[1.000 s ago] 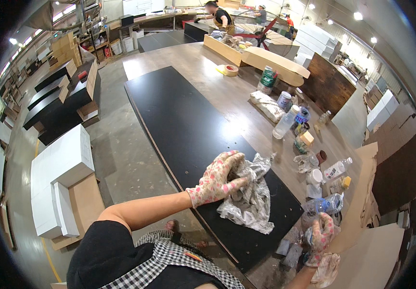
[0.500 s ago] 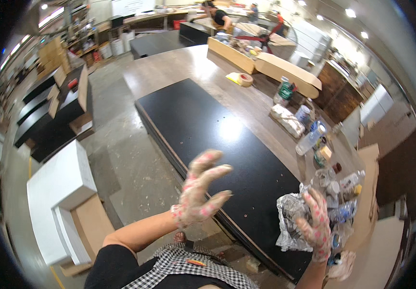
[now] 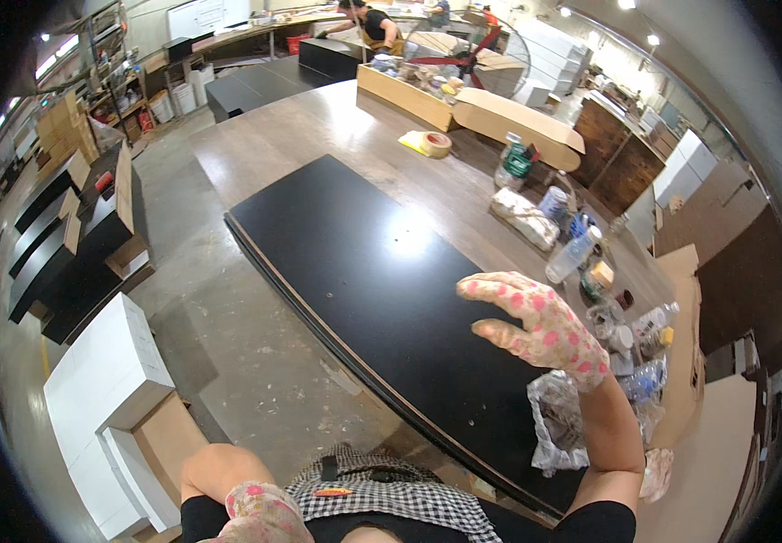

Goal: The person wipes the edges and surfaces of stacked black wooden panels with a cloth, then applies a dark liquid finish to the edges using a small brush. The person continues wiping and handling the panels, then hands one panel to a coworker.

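Note:
A long black panel (image 3: 336,262) with small holes lies on a brown wood-grain tabletop (image 3: 273,136). Above its right part hovers my right hand (image 3: 531,321), in a pale glove with pink spots. Its thumb and fingers are spread, and it grips nothing. My left hand (image 3: 260,516), in a matching glove, is drawn back against my body at the lower edge, its fingers out of sight. A crumpled foil tray (image 3: 554,430) sits at the panel's right end, just below my right wrist.
Clear bottles (image 3: 576,253), a white wrapped bundle (image 3: 525,217) and a tape roll (image 3: 434,144) line the table's far side. A white cabinet piece (image 3: 106,389) stands on the floor at left, near black cabinets (image 3: 83,244). Beyond a fan (image 3: 468,59), a person (image 3: 373,27) leans over black panels.
My left hand has pulled back from over the panel to my body. My right hand has risen from beside the foil tray and moved left over the panel. The view has shifted slightly.

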Demonstrator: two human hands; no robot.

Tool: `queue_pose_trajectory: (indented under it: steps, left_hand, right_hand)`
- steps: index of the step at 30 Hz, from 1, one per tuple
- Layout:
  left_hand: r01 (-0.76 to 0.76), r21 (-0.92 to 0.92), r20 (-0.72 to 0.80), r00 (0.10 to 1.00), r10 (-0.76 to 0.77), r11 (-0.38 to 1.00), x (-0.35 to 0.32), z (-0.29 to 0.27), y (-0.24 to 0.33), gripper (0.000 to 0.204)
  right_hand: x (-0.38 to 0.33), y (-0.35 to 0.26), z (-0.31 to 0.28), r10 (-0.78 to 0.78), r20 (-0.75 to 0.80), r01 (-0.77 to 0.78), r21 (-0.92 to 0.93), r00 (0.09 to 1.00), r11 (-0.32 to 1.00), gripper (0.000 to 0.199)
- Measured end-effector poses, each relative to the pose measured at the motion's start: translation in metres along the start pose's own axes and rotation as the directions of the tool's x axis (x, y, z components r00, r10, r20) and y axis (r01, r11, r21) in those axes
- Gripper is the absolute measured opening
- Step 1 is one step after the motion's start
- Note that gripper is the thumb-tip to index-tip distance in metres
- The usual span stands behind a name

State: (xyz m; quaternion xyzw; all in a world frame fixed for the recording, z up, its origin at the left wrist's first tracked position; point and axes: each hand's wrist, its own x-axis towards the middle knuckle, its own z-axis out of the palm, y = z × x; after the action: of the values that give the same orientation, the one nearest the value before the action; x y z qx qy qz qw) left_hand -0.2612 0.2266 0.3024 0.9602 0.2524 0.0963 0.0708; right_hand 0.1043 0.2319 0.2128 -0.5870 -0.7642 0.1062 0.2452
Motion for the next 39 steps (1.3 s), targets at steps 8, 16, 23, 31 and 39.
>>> queue_pose_trajectory:
  steps: [8, 16, 23, 31, 39]
  left_hand:
    - [-0.211, -0.842, -0.088, 0.962, 0.259, 0.496, 0.029, 0.063, -0.151, 0.043]
    - [-0.182, -0.899, -0.098, 0.97, 0.222, 0.398, -0.023, 0.087, -0.357, 0.045]
    - [-0.037, -0.927, 0.006, 0.994, 0.112, 0.373, -0.034, 0.063, -0.503, 0.047]
    - [0.04, -0.925, 0.041, 0.999, -0.004, 0.378, 0.044, 0.069, -0.665, 0.049]
    - [0.062, -0.876, -0.073, 0.964, -0.257, 0.479, 0.135, 0.049, -0.817, 0.051]
  right_hand:
    - [0.155, -0.014, 0.075, -0.334, 0.202, 0.321, 0.095, 0.921, 0.942, 0.04]
    - [0.383, -0.069, 0.205, -0.468, 0.31, 0.375, 0.314, 0.828, 0.872, 0.034]
    - [0.536, -0.085, 0.256, -0.538, 0.318, 0.43, 0.35, 0.781, 0.832, 0.034]
    - [0.716, -0.016, 0.292, -0.503, 0.309, 0.381, 0.378, 0.807, 0.844, 0.031]
    - [0.923, 0.023, 0.324, -0.423, 0.27, 0.175, 0.628, 0.865, 0.758, 0.026]
